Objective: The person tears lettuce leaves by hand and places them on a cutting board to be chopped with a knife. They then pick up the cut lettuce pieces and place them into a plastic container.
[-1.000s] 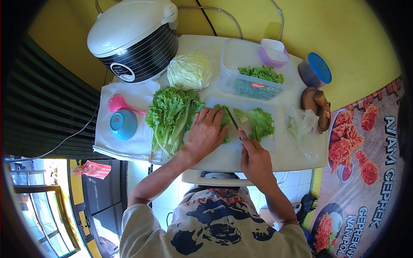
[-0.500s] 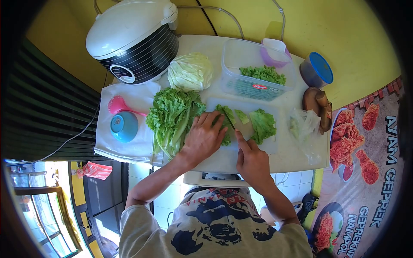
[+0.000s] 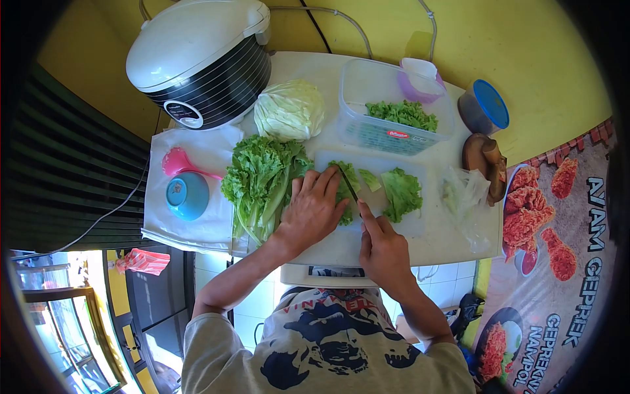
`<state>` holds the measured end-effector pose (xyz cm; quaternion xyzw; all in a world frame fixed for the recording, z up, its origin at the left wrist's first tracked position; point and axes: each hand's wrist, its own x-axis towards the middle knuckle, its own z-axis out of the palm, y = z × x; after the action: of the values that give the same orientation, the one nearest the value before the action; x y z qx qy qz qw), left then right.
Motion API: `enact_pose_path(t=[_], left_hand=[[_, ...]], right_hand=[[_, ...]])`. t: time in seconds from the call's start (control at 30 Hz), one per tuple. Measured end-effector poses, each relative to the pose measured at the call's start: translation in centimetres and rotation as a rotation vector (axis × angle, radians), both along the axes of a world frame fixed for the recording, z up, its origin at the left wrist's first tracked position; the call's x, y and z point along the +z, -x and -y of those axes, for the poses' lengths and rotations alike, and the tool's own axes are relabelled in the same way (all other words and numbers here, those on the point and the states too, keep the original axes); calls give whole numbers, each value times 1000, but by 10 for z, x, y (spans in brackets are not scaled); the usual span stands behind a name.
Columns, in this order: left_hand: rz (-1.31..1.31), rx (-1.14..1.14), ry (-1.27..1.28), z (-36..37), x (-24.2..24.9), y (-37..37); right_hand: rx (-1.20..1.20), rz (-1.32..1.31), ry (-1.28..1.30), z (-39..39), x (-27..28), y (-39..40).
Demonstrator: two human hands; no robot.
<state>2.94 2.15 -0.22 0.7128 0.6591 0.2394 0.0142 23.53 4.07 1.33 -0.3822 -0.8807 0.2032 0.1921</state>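
Note:
My left hand (image 3: 313, 209) bears down with curled fingers on a green lettuce leaf (image 3: 344, 194) on the pale cutting board (image 3: 413, 225). My right hand (image 3: 384, 253) grips a knife (image 3: 348, 182), index finger stretched along its top. The dark blade lies across the leaf, right beside my left fingertips; its handle is hidden in my hand. Right of the blade are a small lettuce piece (image 3: 370, 180) and a larger frilly leaf (image 3: 401, 194). A bunch of lettuce (image 3: 261, 180) sits just left of my left hand.
Behind the board stand a cabbage (image 3: 289, 110) and a clear plastic container (image 3: 357, 133) with lettuce inside. A rice cooker (image 3: 203, 72), blue bowl (image 3: 187, 196) and pink ladle (image 3: 180, 163) are at left. A plastic bag (image 3: 466, 197), brown wooden object (image 3: 482, 157) and blue-lidded tub (image 3: 483, 107) lie right.
Both hands stay at the same leaf. The knife and my right hand have shifted very slightly; the camera view has moved a little. Nothing has been let go.

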Motion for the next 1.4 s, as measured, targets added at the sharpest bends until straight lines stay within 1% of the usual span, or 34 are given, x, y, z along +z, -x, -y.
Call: enact_pose_path(t=[0.23,0.43,0.6,0.83,1.03,1.13,1.27,1.4], left_hand=[[-10,-19,20,2,-2,1],[-10,-7,35,2,-1,-2],[-25,16,35,2,-4,-4],[-4,42,44,4,-4,-7],[-9,36,61,3,-4,-7],[1,10,61,5,-2,-4],[34,-14,84,8,3,-1],[15,-6,107,8,1,0]], right_hand=[[-8,97,0,-7,0,7],[-18,127,-41,-16,-1,22],[24,95,-35,-21,2,21],[35,34,57,16,-5,-27],[11,27,110,29,-1,-46],[34,-87,239,20,13,-50],[-21,-156,172,8,12,-36],[-25,-113,138,-4,6,-18]])
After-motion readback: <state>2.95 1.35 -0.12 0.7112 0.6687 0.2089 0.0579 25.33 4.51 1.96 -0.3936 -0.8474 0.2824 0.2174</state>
